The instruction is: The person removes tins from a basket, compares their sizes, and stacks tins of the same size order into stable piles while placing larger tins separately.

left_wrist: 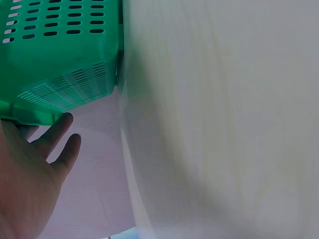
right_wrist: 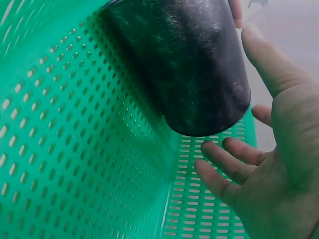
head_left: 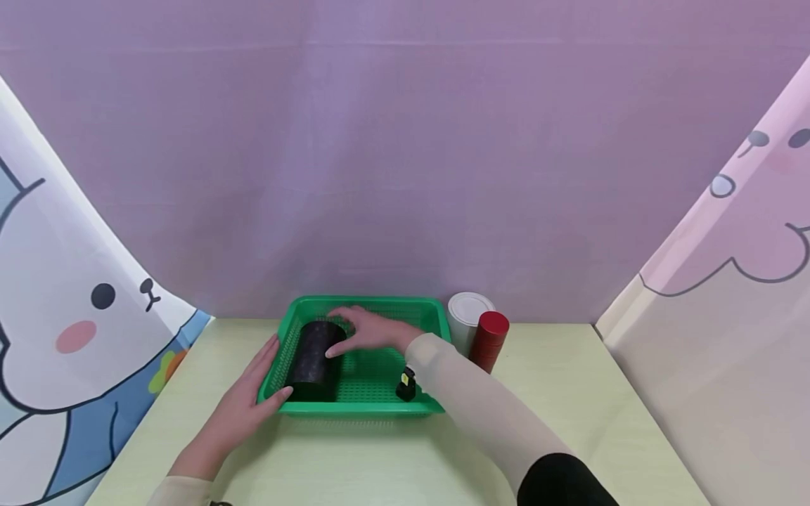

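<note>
A black cylindrical canister [head_left: 314,362] lies along the left side inside a green perforated plastic basket [head_left: 405,407]. My right hand [head_left: 370,332] reaches over the basket, its thumb beside the canister. In the right wrist view, this hand's fingers are spread, slightly bent, near one end of the canister [right_wrist: 199,64]; contact is unclear. At the basket's left side, my left hand [head_left: 249,397] lies with extended fingers along the outer wall and its thumb over the front left corner. The left wrist view has these fingers [left_wrist: 70,149] at the basket's rim [left_wrist: 30,113].
Just right of the basket stand a white-lidded can [head_left: 470,309] and a red cylinder [head_left: 490,337]. A small black device [head_left: 406,384] is by my right wrist. The pale table [head_left: 354,464] ends at a purple cloth backdrop [head_left: 405,154], with printed cloth on both sides.
</note>
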{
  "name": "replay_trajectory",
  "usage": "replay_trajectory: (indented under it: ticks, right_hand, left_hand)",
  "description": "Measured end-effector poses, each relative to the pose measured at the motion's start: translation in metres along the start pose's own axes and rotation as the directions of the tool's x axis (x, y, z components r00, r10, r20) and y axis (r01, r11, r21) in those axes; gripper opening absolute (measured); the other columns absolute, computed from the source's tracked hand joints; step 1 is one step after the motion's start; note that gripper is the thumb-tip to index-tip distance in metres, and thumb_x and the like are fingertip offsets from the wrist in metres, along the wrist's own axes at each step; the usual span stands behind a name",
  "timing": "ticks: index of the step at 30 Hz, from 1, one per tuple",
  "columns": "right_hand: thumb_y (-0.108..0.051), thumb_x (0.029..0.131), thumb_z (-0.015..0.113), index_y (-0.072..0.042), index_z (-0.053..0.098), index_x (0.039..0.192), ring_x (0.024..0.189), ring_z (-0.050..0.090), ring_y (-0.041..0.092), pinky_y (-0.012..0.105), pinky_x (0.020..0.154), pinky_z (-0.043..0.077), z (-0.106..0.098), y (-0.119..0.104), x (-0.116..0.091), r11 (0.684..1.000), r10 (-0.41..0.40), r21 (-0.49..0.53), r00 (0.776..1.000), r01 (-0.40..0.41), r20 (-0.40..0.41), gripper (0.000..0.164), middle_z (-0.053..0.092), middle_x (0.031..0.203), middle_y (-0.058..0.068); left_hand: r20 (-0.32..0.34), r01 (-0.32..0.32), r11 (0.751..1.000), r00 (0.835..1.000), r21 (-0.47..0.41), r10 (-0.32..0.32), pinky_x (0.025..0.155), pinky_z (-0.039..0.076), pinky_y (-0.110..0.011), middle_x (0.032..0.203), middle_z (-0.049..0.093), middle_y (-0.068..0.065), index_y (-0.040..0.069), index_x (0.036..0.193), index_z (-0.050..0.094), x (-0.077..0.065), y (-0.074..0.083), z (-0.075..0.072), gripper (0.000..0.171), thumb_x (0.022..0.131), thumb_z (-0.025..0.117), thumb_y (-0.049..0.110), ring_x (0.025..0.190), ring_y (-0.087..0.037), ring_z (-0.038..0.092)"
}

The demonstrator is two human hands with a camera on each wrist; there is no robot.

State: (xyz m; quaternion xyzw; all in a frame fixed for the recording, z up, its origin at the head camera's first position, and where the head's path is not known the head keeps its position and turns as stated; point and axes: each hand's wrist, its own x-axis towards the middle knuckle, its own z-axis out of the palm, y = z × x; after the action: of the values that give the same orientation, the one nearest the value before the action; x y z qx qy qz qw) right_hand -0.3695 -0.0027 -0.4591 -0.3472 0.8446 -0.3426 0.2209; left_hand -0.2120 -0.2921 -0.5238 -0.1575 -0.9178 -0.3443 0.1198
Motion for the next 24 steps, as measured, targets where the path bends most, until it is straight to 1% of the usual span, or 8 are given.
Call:
replay_trajectory:
  ticks: [3, 7, 10, 13, 19, 24]
  right_hand:
    - [-0.065, 0.092, 0.084, -0.032, 0.036, 0.174, 0.163, 0.033, 0.027, 0.055, 0.122, 0.045, 0.003, -0.002, 0.002, 1.0, 0.002, -0.018, 1.0, -0.001, 0.011, 0.101, 0.026, 0.181, 0.001]
    - [-0.067, 0.091, 0.084, -0.032, 0.033, 0.176, 0.17, 0.014, 0.028, 0.062, 0.128, 0.034, 0.007, -0.005, 0.005, 0.999, 0.01, -0.049, 1.0, -0.009, 0.024, 0.104, 0.021, 0.183, -0.001]
    - [-0.067, 0.091, 0.084, -0.033, 0.031, 0.176, 0.171, 0.008, 0.029, 0.064, 0.13, 0.03, 0.009, -0.006, 0.007, 0.998, 0.018, -0.067, 0.999, -0.016, 0.028, 0.106, 0.02, 0.184, -0.002]
    - [-0.065, 0.09, 0.086, -0.032, 0.032, 0.175, 0.171, 0.012, 0.028, 0.062, 0.129, 0.032, 0.009, -0.007, 0.008, 0.998, 0.017, -0.064, 0.999, -0.015, 0.03, 0.106, 0.021, 0.183, -0.001]
    - [-0.062, 0.09, 0.088, -0.028, 0.034, 0.175, 0.166, 0.027, 0.026, 0.057, 0.127, 0.039, 0.009, -0.009, 0.008, 0.998, -0.005, -0.064, 0.999, 0.009, 0.051, 0.106, 0.025, 0.182, -0.001]
    - [-0.059, 0.091, 0.089, -0.024, 0.034, 0.174, 0.161, 0.036, 0.024, 0.051, 0.123, 0.045, 0.009, -0.012, 0.009, 0.999, -0.027, -0.035, 0.997, 0.029, 0.067, 0.106, 0.031, 0.179, -0.001]
  left_hand:
    - [-0.005, -0.001, 1.0, 1.0, 0.003, 0.001, 0.112, 0.036, -0.086, 0.186, 0.013, -0.001, 0.015, 0.179, 0.02, 0.0, 0.001, 0.0, 0.092, 0.107, 0.073, 0.038, 0.162, -0.053, 0.027]
    - [-0.006, 0.0, 1.0, 1.0, 0.004, 0.0, 0.112, 0.036, -0.086, 0.186, 0.014, -0.003, 0.016, 0.179, 0.02, -0.001, 0.001, 0.0, 0.092, 0.107, 0.073, 0.039, 0.162, -0.053, 0.028]
    - [-0.009, -0.001, 1.0, 1.0, 0.004, 0.002, 0.113, 0.036, -0.085, 0.186, 0.014, -0.003, 0.016, 0.179, 0.02, -0.001, 0.001, 0.0, 0.092, 0.107, 0.073, 0.039, 0.162, -0.053, 0.028]
    - [-0.011, -0.001, 1.0, 1.0, 0.006, 0.001, 0.113, 0.037, -0.085, 0.186, 0.014, -0.002, 0.015, 0.179, 0.02, 0.0, 0.001, 0.001, 0.092, 0.107, 0.073, 0.04, 0.162, -0.053, 0.028]
    - [-0.01, 0.002, 1.0, 1.0, -0.007, -0.002, 0.114, 0.036, -0.084, 0.186, 0.014, -0.002, 0.014, 0.179, 0.021, 0.0, 0.002, 0.001, 0.092, 0.107, 0.073, 0.04, 0.163, -0.052, 0.027]
    - [-0.014, -0.001, 1.0, 1.0, -0.009, 0.001, 0.114, 0.035, -0.084, 0.186, 0.014, -0.001, 0.014, 0.179, 0.021, 0.0, 0.002, 0.0, 0.092, 0.107, 0.073, 0.039, 0.163, -0.051, 0.026]
